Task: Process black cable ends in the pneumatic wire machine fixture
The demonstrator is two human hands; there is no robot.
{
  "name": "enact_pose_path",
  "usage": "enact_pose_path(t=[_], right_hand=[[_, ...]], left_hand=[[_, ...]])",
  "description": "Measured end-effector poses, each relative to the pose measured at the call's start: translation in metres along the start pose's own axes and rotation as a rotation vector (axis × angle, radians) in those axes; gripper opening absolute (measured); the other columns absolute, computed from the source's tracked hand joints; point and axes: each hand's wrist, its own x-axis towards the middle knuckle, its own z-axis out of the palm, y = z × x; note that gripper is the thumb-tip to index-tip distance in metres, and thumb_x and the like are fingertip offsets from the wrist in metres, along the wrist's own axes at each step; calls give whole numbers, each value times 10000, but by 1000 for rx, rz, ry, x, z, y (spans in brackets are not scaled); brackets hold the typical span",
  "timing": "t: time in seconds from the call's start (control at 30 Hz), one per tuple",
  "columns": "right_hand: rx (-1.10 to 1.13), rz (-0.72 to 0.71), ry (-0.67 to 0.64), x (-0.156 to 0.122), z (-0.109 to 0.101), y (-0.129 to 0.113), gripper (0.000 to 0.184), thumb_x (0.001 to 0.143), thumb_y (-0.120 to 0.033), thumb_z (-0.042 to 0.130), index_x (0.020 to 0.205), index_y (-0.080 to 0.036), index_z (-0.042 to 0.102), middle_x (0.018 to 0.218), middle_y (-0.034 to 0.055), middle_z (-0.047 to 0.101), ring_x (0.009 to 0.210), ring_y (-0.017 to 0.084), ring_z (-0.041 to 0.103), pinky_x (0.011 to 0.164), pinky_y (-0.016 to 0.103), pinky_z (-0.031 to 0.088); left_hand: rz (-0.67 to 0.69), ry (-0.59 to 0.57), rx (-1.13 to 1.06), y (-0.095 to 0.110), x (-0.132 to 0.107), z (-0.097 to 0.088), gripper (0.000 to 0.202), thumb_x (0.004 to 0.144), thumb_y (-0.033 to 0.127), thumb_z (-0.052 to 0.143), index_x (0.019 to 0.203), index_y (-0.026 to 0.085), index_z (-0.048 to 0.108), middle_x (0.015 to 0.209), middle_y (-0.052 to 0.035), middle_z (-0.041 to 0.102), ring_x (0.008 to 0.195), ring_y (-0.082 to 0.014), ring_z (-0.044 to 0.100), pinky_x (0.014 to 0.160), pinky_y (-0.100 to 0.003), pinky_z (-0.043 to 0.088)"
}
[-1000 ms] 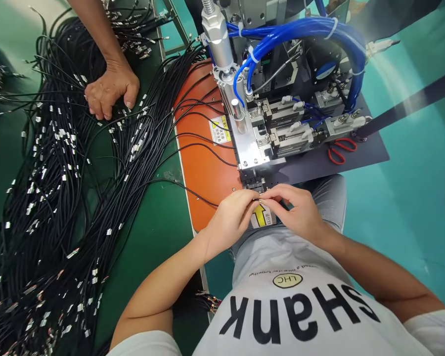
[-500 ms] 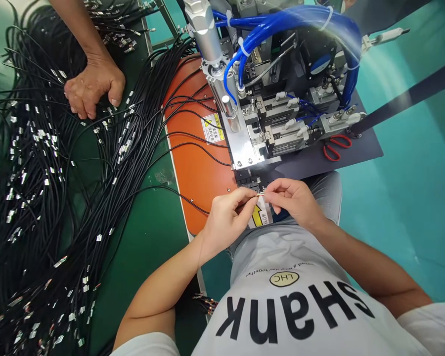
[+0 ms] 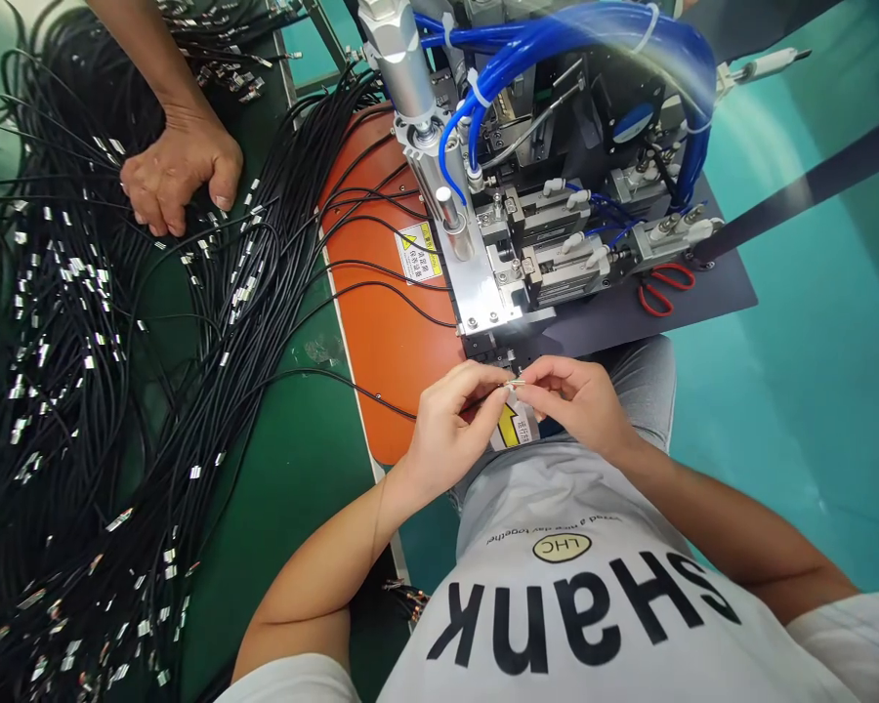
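Note:
My left hand [image 3: 454,425] is closed on the end of a black cable [image 3: 337,375], which runs in from the left over the orange plate [image 3: 381,332]. Thin coloured wires [image 3: 515,383] stick out past the left fingertips. Thumb and forefinger of my right hand [image 3: 582,402] pinch these wires from the other side. Both hands meet just in front of the machine [image 3: 494,293], above a label with a yellow arrow [image 3: 509,426]. The wire tips are mostly hidden by my right fingers.
On the green table [image 3: 285,459] lies a large heap of black cables [image 3: 168,410] with pale ends. Another person's hand [image 3: 183,174] rests on the heap. Red-handled scissors [image 3: 664,290] lie by the machine, under blue air hoses [image 3: 593,39]. Several cables cross the orange plate into the machine.
My fingertips have come closer together, and less of the coloured wires shows between them. The other person's hand has shifted very slightly left.

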Motion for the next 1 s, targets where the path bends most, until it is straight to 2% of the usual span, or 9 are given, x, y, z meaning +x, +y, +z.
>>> enact_pose_path(t=[0.1,0.2,0.33,0.43,0.57,0.67,0.83,1.0], right_hand=[[-72,-43,15,-3,5,0,218,858,-403,713,842,-193,659,717,-3,629,580,118,551,538,270,438],[-156,-119,16,-6,9,0,169,892,-352,675,835,-199,631,748,-8,607,590,106,541,547,266,409],[-219,-148,-20,-6,11,2,151,913,-330,628,830,-205,614,783,-1,605,616,110,558,558,263,419],[-211,-142,-6,-4,12,4,164,910,-344,624,826,-204,612,794,3,621,617,112,575,556,260,428],[-223,-130,69,-4,13,6,173,894,-360,652,821,-205,627,750,2,649,609,122,585,575,272,434],[-224,-110,86,-5,10,4,176,883,-362,668,812,-203,642,723,0,651,607,125,583,568,272,422],[-54,-7,-53,1,-7,-5,195,849,-383,717,819,-195,675,750,1,646,621,117,558,580,262,464],[62,38,-92,7,-14,-8,224,796,-388,777,810,-191,672,735,-17,625,597,96,539,574,240,482]], left_hand=[[-24,-3,-100,3,2,2,248,904,290,664,1135,200,665,971,-65,687,826,-146,658,724,-266,560],[-57,51,-226,6,4,5,154,889,322,686,958,187,711,986,-61,668,731,-118,654,622,-244,545],[-226,76,-442,4,5,10,216,906,363,665,835,159,665,645,7,604,471,-73,537,448,-210,432],[-317,79,-518,-1,5,11,249,906,408,660,847,166,645,500,52,492,420,-64,452,410,-192,354],[-347,-7,-503,-1,5,8,268,878,425,691,975,175,693,558,45,490,454,-57,411,409,-194,335],[-366,-31,-473,-1,5,6,251,864,408,709,953,174,712,542,41,486,459,-61,400,401,-195,331],[-384,-33,-487,-1,5,5,230,859,397,715,920,176,716,528,39,492,460,-60,392,404,-193,325],[-388,-38,-500,2,6,5,239,844,403,729,896,171,708,517,40,485,453,-63,395,405,-199,321]])
